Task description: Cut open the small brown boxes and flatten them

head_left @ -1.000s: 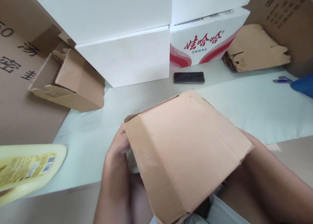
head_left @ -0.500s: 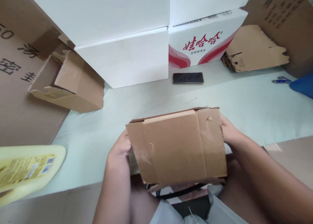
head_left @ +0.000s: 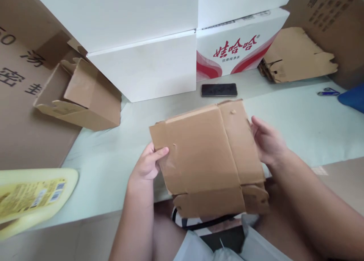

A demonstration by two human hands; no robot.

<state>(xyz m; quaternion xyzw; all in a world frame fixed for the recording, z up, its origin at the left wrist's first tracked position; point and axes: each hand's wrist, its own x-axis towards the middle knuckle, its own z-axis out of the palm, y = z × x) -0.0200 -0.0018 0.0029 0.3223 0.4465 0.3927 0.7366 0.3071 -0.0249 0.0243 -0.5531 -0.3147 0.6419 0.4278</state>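
A brown cardboard box (head_left: 199, 151), flattened-looking, is held tilted above the near edge of the table, over my lap. My left hand (head_left: 148, 162) grips its left edge, thumb lying on the front face and the other fingers behind. At the right edge is my right hand (head_left: 267, 141), its thumb raised off the cardboard and its fingers partly hidden against the side. Flaps with rounded, cut-out ends hang along the bottom of the box. Its back is out of sight.
Behind stand white cartons (head_left: 162, 69) and a red-and-white carton (head_left: 239, 48). A phone (head_left: 218, 90) lies before them. An open cardboard box (head_left: 93, 98) is at left, flattened cardboard (head_left: 298, 58) at right. A yellow bottle (head_left: 36, 196) sits near left.
The box has tipped, its top edge rising away from me and its lower flaps coming into view. My left thumb now shows on the front face; more of my right hand is visible.
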